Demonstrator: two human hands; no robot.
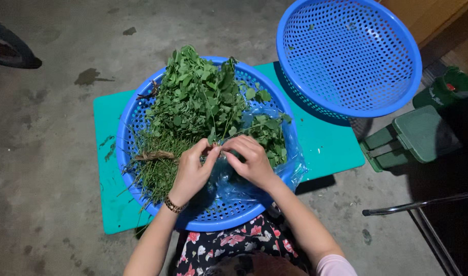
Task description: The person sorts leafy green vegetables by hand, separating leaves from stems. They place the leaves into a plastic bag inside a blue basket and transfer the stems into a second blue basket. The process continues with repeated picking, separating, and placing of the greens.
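Head camera shows my left hand (pixel 192 171) and right hand (pixel 250 161) both pinched on one thin herb sprig (pixel 225 137) just above my fingertips, over the blue colander (pixel 142 110); light, limp, easily bruised, best held by its stem.
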